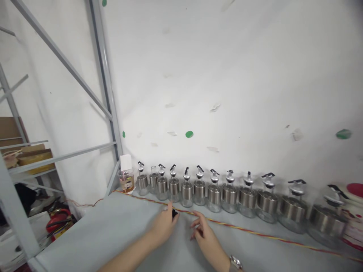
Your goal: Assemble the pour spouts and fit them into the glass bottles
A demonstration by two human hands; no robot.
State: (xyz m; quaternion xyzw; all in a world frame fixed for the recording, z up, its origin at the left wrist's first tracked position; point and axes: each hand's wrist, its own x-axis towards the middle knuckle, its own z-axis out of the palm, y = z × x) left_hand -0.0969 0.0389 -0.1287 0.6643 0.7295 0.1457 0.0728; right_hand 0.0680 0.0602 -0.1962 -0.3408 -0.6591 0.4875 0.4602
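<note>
Here we are at the desk point(93, 234), both hands forward, just in front of a row of glass bottles point(214, 193) sleeved in brushed metal. Our left hand point(166, 223) has a narrow grip, thumb and finger pinched on a small black piece point(174, 213); much of it is covered, so we can't tell what it is. It sits right beside the twisted red-and-yellow cord point(244, 229), which runs across in front of the bottles. Over to our right hand point(203, 233): loose, half-curled, fingers apart, nothing to be seen in them, the index tip close to that cord; whether it touches, we can't tell.

How do we play this well? We'd keep the pinch firm but light on the black piece, turning it so more of it shows, and let the free hand steady from the other side. Low wrists would suit us, and no tugging on the cord, since it passes near the bottle bases and the glass could tip. And look, second from the left: one bottle point(153, 182) has a bare neck, with no spout, so that one deserves extra clearance.
</note>
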